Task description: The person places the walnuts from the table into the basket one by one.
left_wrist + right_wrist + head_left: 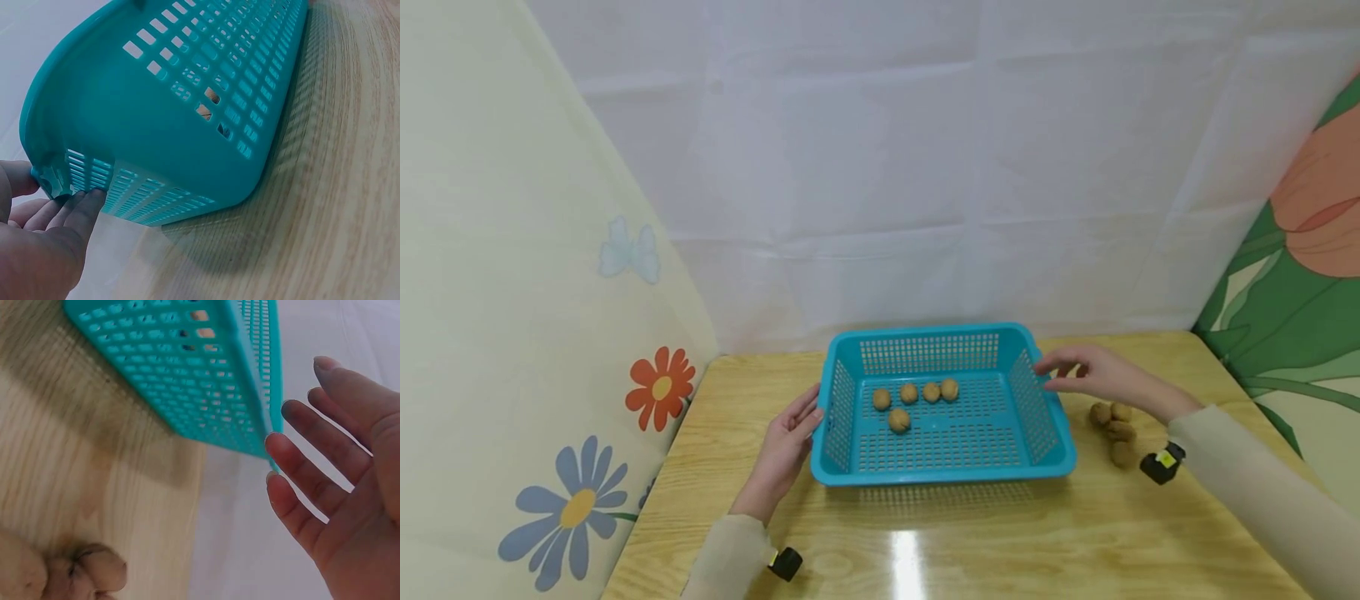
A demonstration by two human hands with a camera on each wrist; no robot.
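Observation:
A blue plastic basket (940,477) with slotted walls sits on the table, several walnuts (899,420) on its floor. At its left end, my left hand (784,446) grips the rim, the thumb on top and the fingers curled under against the outer wall; the left wrist view shows these fingers (84,209) on the end wall. My right hand (1093,372) is by the opposite end. Its fingers are spread and loosely bent, the fingertips right at the rim, and nothing lies in the palm in the right wrist view.
A small pile of walnuts (1120,432) lies on the wooden table (1000,542) right of the basket, below my right forearm. Behind the table hangs a white cloth (880,167). Flower-patterned panels (576,508) stand on both sides.

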